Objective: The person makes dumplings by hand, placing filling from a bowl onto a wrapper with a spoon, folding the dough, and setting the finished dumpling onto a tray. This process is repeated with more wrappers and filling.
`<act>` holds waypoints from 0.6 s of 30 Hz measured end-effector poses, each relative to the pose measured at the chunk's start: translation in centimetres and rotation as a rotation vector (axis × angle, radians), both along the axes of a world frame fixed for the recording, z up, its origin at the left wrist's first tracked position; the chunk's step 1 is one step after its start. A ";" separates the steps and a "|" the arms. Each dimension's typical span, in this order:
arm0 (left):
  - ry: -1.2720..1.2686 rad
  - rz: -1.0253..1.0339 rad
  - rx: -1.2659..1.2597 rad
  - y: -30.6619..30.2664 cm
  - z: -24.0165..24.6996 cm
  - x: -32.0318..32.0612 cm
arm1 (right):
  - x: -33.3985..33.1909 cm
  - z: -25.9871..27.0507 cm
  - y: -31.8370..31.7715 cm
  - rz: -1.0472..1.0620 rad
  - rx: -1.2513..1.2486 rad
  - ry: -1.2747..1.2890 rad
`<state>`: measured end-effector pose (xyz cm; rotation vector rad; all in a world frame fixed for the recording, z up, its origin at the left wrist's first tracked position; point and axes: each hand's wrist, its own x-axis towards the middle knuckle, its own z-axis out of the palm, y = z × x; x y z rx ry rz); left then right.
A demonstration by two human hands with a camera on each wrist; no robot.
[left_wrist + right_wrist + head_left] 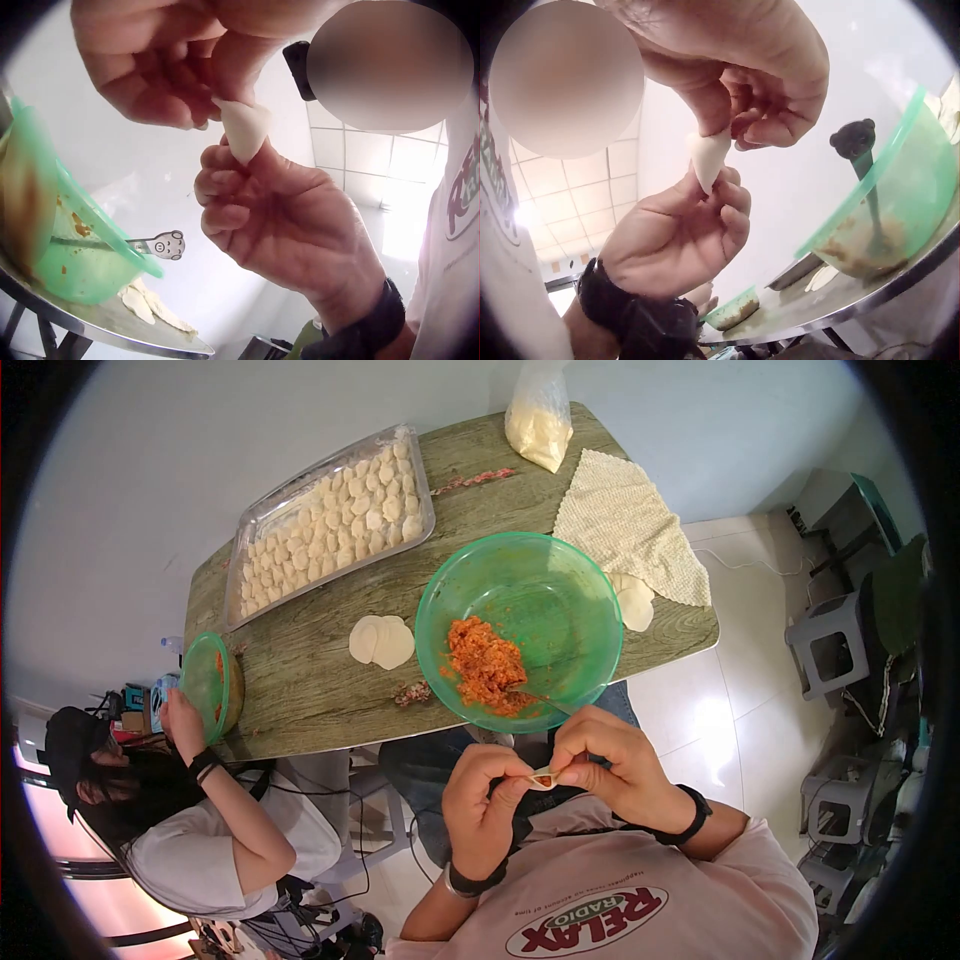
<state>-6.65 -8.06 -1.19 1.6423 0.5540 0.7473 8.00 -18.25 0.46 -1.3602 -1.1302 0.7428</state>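
A dumpling [543,780] of pale dough, with a bit of orange filling showing along its top in the head view, is held in front of the chest. My left hand [483,800] pinches one end between thumb and forefinger. At the other end, the thumb and forefinger of my right hand [618,765] pinch the dough. From the left wrist, the dumpling [244,129] shows a smooth, pouch-like underside. Just beyond the hands stands a big green bowl [585,625] with orange-red filling [485,665] and a spoon [166,245] with an animal-head handle.
Round wrappers [382,641] lie left of the bowl; more wrappers [633,603] sit partly under a cream cloth [625,520]. A metal tray [428,510] holds rows of dumplings. A bag [540,430] stands at the back. At left, another person [230,800] reaches to a smaller green bowl [236,695].
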 end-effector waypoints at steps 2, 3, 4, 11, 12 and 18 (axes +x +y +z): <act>-0.010 0.025 0.006 0.0 0.0 0.0 | 0.0 0.5 0.0 0.008 -0.008 0.015; -0.021 0.049 0.012 0.0 0.0 0.1 | 0.0 0.7 0.0 0.015 -0.016 0.029; -0.020 0.048 0.012 -0.1 0.0 0.1 | 0.0 0.7 -0.1 0.014 -0.016 0.030; -0.003 0.019 0.037 -0.1 0.0 0.1 | 0.2 0.3 -0.1 -0.009 0.013 -0.032; 0.003 -0.001 0.038 -0.1 0.1 0.1 | 0.2 0.3 -0.1 -0.012 0.012 -0.037; 0.000 0.017 0.047 -0.3 0.0 0.0 | -0.1 0.2 -0.1 -0.029 -0.003 -0.043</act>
